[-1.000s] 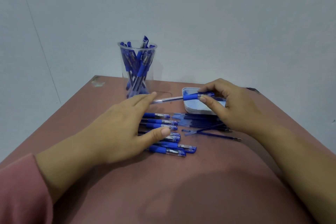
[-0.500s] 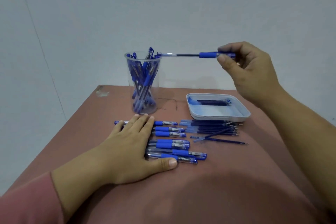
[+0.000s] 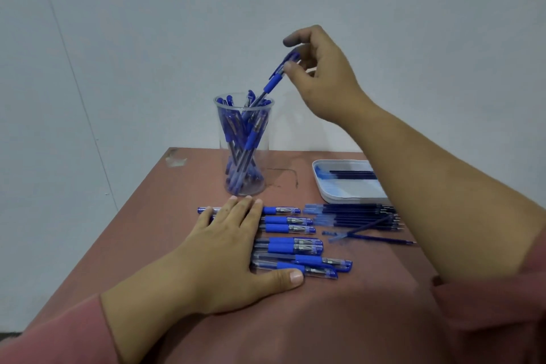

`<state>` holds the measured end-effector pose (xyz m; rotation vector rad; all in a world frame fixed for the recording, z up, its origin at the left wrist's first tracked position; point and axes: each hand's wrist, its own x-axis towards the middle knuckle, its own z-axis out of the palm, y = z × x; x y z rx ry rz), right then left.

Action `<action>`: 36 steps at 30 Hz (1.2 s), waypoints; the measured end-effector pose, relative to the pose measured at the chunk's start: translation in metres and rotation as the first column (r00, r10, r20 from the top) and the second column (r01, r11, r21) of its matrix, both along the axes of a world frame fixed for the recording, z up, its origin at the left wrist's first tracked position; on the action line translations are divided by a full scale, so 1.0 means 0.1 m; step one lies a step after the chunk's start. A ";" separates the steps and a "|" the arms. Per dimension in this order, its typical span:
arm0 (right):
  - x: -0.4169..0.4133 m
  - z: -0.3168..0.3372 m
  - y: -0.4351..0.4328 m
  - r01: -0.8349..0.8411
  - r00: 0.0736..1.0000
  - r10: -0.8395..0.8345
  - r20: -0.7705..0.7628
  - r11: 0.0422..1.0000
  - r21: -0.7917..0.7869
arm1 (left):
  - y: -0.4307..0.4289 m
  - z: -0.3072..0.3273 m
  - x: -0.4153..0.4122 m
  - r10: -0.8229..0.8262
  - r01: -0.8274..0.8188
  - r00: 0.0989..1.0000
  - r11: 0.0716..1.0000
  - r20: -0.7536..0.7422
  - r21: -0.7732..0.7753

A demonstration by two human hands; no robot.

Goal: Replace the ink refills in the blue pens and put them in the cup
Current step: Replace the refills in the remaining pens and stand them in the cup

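A moment ago the pen [image 3: 273,83] was held flat in the air; now it tips down with its point in the cup [image 3: 245,183]. The right hand [image 3: 322,80] pinches its top end. The left hand [image 3: 230,248] lies flat, fingers straight, on the row of pens [image 3: 291,245] on the brown-red table [image 3: 295,319] by a pale wall [image 3: 147,38].

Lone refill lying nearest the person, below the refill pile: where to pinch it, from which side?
Pinch the lone refill on its right half, from above, fingers on its near and far sides. It lies flat on the table; its left end meets a slanted refill, while the right half lies clear of the refill pile.
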<state>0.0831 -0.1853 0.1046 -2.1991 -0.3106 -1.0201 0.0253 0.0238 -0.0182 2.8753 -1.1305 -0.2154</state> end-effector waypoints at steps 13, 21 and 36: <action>-0.07 -0.28 0.08 -0.042 0.957 -0.007 -0.289 0.986 -0.163 | 0.00 -0.02 0.01 0.000 0.000 1.000 1.000 0.008 -0.019; -0.80 -0.73 -0.20 -0.096 0.923 -0.030 -0.385 0.947 -0.305 | 0.00 -0.07 0.06 -0.019 0.020 0.999 0.999 0.033 -0.029; -0.99 -1.05 -0.19 -0.169 0.827 -0.109 -0.552 0.888 -0.428 | -0.02 -0.07 0.06 -0.024 0.026 0.998 0.999 0.063 -0.032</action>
